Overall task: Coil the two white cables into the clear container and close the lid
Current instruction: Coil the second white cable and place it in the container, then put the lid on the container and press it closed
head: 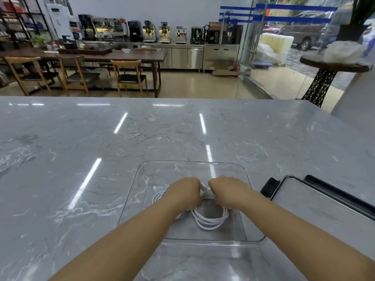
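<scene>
White cables (209,218) lie coiled inside the clear container (140,173) on the tabletop (81,138), light and springy, likely to unwind. We judge our left hand (183,192) and right hand (227,190) clench the bundle where its loops cross; lid (316,201) waits beside.

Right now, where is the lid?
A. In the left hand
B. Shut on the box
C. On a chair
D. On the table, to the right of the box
D. The lid lies flat on the table to the right of the open box, while both hands, left and right, are down in the box on the cables.
</scene>
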Motion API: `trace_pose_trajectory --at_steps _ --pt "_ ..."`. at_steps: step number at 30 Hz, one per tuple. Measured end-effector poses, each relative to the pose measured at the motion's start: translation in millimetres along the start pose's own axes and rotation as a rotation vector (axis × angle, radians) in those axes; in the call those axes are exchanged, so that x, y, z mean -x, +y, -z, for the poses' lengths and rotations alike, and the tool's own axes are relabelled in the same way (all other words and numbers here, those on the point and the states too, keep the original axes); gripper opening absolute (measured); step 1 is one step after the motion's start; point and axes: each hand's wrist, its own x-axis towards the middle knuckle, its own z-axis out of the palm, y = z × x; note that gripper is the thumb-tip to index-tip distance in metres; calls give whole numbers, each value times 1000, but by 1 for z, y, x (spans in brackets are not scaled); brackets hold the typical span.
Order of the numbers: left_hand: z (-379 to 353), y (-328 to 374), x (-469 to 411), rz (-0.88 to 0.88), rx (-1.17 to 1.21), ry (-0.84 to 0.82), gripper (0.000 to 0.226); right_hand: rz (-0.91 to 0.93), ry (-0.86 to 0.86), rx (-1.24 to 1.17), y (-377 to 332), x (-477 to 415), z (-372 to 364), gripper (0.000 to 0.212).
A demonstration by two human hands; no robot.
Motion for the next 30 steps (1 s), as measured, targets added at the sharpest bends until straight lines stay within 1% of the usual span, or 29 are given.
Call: trace_pose_trajectory --at_steps 3,5,7,11,14,16,18,21,23,25,27,30 --pt "1 1 2 -25 -43 -20 30 0 -15 5 0 2 2 17" --pt "3 4 3 -36 -70 -33 32 4 4 16 0 6 4 17" --pt "9 7 4 -39 -106 -52 34 9 88 -5 -1 12 9 17" --pt "31 17 8 -24 -182 -70 39 37 344 -83 8 28 27 28" --pt "48 32 9 -27 -151 20 39 62 498 -138 27 44 40 32" --pt "53 47 10 -45 -76 130 39 65 591 -151 46 57 44 38" --pt "53 68 11 -72 -6 242 42 56 642 -161 70 69 43 46" --pt "41 109 10 -149 -40 415 48 10 649 -185 112 89 34 56" --pt "29 141 8 -215 -69 526 49 -47 637 -218 142 103 24 58" --pt "14 172 5 -254 -91 602 48 -104 614 -225 171 116 10 59" --pt "-7 198 1 -273 -130 604 48 -158 580 -219 198 128 -5 59" --pt "-48 221 -5 -275 -176 512 50 -249 530 -228 233 141 -28 59"
